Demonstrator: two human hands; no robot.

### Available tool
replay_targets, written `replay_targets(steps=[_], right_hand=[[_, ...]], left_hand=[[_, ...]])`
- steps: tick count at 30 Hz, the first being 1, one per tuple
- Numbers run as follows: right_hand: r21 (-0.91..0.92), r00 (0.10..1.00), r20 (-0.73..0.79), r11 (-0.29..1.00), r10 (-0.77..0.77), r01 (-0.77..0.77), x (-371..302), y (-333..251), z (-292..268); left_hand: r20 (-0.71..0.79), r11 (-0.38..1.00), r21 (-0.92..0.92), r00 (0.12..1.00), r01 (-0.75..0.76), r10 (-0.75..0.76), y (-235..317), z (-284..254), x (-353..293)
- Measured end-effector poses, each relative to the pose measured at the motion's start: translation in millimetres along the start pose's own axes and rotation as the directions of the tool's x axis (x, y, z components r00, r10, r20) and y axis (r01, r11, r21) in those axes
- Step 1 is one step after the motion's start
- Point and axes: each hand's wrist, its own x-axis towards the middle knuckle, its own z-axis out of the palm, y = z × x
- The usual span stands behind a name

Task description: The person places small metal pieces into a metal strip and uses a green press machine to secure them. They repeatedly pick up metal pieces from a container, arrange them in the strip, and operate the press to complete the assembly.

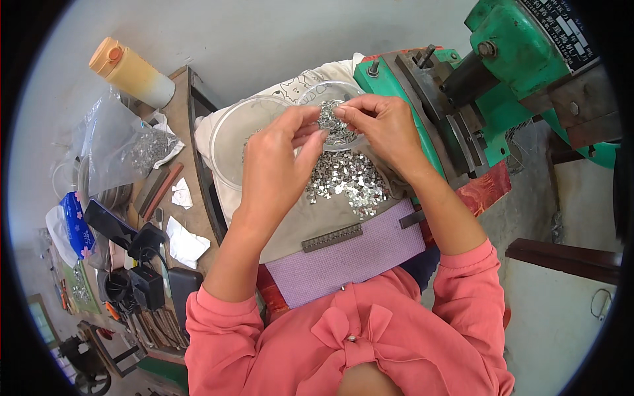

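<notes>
Coral blouse (pixel 396 330), hands (pixel 274 155) (pixel 389 129) apart, grip unclear, partly hiding metal pieces (pixel 339 135), green press (pixel 522 56) rightward

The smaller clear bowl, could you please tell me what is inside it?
Small silvery pieces lie inside the smaller clear bowl. The left hand and right hand hide parts of it; anything under the top layer cannot be seen.

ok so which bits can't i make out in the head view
All in the head view:
Anything held in the left hand or right hand: too small and covered to tell.
Large round clear plastic tub: right part hidden behind the left hand.
Small round clear plastic bowl: partly covered by both hands.
Green metal machine: top cut off by the upper edge.
Crumpled clear plastic bag: contents blurred through the plastic.
</notes>
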Motion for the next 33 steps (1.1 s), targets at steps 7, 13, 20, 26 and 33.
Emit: replay_targets(steps=[7, 13, 20, 26, 33], right_hand=[[-0.158, 0.971, -0.070, 0.964, -0.229, 0.215, -8, 7, -3], [-0.126, 0.980, -0.061, 0.976, -0.187, 0.178, -10, 0, -3], [0.011, 0.979, 0.143, 0.989, -0.146, 0.146, -70, -5, 11], [-0.398, 0.836, 0.344, 0.740, -0.428, 0.543, -109, 21, 36], [-0.378, 0.829, 0.311, 0.740, -0.465, 0.557, -109, 20, 34]], left_hand=[[0.029, 0.998, -0.050, 0.999, 0.041, -0.040, 5, -16, -63], [0.064, 0.968, -0.035, 0.967, 0.249, -0.246, -11, -27, -118], [0.199, 0.979, 0.165, 0.968, 0.120, -0.152, -23, -29, -147], [0.256, 0.962, 0.272, 0.962, 0.021, -0.093, -26, -17, -146], [0.184, 0.959, 0.282, 0.979, 0.031, -0.085, -27, -21, -153]])
